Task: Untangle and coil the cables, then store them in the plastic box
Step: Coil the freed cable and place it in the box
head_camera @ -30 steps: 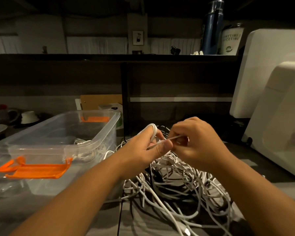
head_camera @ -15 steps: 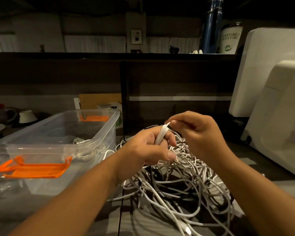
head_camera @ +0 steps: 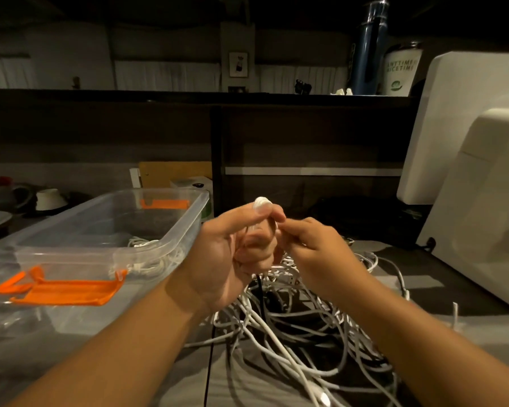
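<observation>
Item: small white coil (head_camera: 261,204), just right of the plastic box (head_camera: 171,239), above the cable heap (head_camera: 294,321). Left hand (head_camera: 232,259) grips it; right hand (head_camera: 315,254) pinches its strand, hands touching. Light, limp, probably springy: best pinched across all loops.
</observation>
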{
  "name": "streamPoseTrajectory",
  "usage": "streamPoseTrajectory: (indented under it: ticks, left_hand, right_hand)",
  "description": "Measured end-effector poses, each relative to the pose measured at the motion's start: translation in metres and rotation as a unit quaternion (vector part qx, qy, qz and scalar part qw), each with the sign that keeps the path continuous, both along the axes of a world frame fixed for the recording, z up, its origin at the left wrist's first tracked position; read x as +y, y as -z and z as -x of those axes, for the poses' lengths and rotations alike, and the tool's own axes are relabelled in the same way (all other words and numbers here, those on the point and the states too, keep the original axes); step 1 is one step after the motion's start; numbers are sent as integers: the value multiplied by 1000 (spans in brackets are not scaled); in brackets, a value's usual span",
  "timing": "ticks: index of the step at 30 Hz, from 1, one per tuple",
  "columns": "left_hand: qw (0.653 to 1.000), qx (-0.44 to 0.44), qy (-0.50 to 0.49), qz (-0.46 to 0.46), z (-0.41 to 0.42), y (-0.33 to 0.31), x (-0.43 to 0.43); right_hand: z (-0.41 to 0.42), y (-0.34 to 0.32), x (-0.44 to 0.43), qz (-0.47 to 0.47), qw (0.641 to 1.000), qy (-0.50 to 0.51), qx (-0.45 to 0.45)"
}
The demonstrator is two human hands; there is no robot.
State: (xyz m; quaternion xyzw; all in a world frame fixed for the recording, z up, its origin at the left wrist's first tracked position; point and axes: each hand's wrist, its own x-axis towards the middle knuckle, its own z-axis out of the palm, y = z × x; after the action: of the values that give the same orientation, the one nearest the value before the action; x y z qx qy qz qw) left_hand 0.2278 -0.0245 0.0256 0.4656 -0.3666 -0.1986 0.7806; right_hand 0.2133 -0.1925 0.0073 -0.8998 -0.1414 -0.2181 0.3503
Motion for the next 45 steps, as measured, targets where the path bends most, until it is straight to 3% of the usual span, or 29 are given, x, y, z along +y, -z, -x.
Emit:
streamPoseTrajectory:
  ticks: [4,9,13,20,24,29,33,36,41,45]
  left_hand:
    - [997,47,-6,58,2,-4,0]
    - [987,56,-62,134,1,-11,3]
    - [988,36,-125,81,-3,-9,3]
    - [972,-77,-214,-52,-6,-3,-3]
    - [926,-186,-285,-162,-5,6,-13]
    - [870,-221,-341,-278,-13,16,-14]
    - [827,-274,-322,-371,-16,18,-3]
    - [796,-325,-306,-409,-15,19,-4]
    - [807,-343,-263,-402,-10,15,-6]
    - [881,-264,-230,-319,-8,13,-5]
  right_hand:
    - [2,0,1,50,997,-28,54]
    - [3,4,10,227,973,-43,1]
    - [10,6,22,307,949,-49,-57]
    - [14,-4,13,179,979,-29,-94]
    - [18,-8,17,205,973,26,-103]
    - [19,-12,6,209,971,60,-101]
    - [15,-15,-5,117,991,38,-54]
    - [10,-10,-8,148,979,63,-122]
    - [3,-11,-20,81,965,84,-233]
    - [3,-11,-16,-97,986,4,-133]
